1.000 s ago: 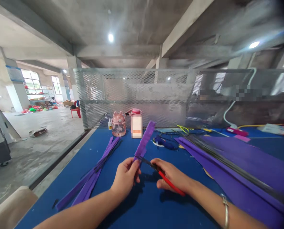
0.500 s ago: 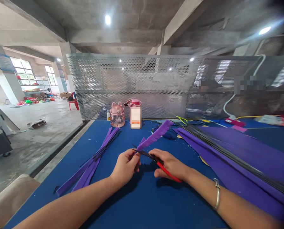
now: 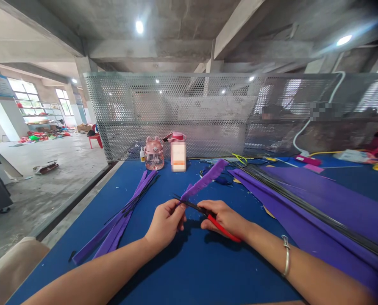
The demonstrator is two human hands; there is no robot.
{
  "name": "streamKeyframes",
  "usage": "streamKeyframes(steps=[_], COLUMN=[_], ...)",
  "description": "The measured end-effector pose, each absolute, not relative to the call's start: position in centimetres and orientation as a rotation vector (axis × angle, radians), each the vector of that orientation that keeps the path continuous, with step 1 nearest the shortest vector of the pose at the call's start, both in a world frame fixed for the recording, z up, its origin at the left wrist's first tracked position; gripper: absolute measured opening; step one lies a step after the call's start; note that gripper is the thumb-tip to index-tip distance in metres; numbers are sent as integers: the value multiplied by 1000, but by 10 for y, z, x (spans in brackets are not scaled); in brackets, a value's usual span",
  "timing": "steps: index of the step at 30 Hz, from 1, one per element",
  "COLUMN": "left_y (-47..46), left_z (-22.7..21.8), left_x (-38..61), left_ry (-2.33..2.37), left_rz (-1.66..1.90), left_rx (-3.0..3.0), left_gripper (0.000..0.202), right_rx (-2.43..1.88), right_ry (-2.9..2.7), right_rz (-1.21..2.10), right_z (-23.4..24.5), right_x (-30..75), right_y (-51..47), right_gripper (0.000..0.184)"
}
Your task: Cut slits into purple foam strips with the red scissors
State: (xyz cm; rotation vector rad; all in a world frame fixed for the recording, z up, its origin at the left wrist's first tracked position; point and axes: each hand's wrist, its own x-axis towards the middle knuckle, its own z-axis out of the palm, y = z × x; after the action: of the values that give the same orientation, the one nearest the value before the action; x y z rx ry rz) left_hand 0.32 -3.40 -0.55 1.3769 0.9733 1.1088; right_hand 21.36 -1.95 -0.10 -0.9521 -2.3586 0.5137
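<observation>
My left hand pinches the lower end of a purple strip, which slants up and to the right with a ruffled edge. In my right hand is a pair of scissors with red handles and dark blades. The blades point left and lie across the strip's lower end, close to my left fingertips. How far the blades are apart is hard to make out. Left of my hands, purple strips lie crossed with several thin black strands.
Purple sheets with a long bundle of black strands cover the right of the blue table. A pink bear-eared bottle and another pink bottle stand at the back, before a perforated metal screen.
The whole view has shifted slightly. My hands, the scissors and the purple strip keep nearly the same position relative to one another.
</observation>
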Motion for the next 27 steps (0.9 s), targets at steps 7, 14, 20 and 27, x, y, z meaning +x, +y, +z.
streamKeyframes(steps=[7,14,20,27], left_y=[-35,-35,-35,-33], left_z=[-1,-1,-1,-1], left_x=[3,1,1,3], left_ry=[1001,995,1012,1036], left_rz=[1079,1047,1065,1191], left_rx=[1352,1395,1377,1365], left_gripper=[38,44,45,43], right_rx=[-968,-969,-997,-957], right_ry=[-2309,-2317,-2339,-2428], right_rz=[654,751,714,527], right_z=[-3,-3,0,11], right_x=[217,223,220,215], right_y=[-15,-11,-14,-22], right_gripper=[64,60,66,83])
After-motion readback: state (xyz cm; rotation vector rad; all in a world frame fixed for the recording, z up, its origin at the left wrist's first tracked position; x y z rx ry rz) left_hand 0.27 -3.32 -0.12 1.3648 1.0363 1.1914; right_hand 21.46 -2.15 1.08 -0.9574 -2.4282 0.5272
